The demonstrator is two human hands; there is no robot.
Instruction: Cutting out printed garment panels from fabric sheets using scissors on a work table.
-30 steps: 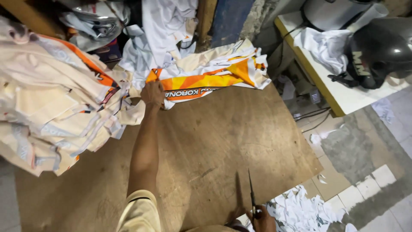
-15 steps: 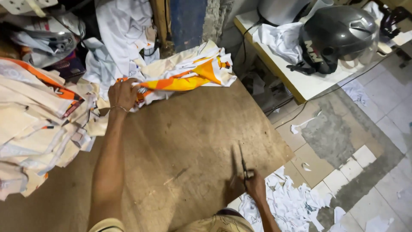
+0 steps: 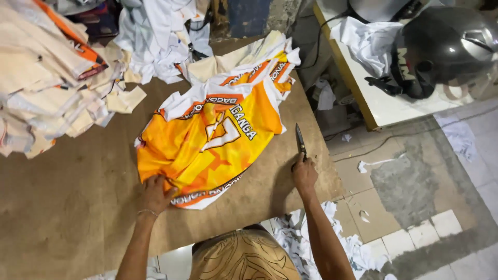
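A: Nearest first. Left hand is clamped on the near hem of the orange and yellow printed jersey panel, fingers pinching the fabric edge against the brown bench.

B: Right hand?

A: Right hand is closed round the handles of the scissors, blades pointing away from the person, resting near the bench's right edge. Blades look closed, hard to be sure.

B: Where's the panel lying?

A: Spread mid-bench, near end rumpled under the left hand, far end overlapping more cut panels of the same print.

B: How to do it well?

A: My call: flatten the rumpled near corner before anything, keep the left hand holding the hem taut, and keep the scissor tips low on the board and aimed away from the holding fingers. Fabric is thin and slippery, likely to creep if only pinched at one point.

B: Farther out?

A: Tall stack of cream fabric pieces at the left, touching the bench top. White cloth heap at the back. Off the bench to the right, a dark helmet on a white table. Paper scraps on the tiled floor.
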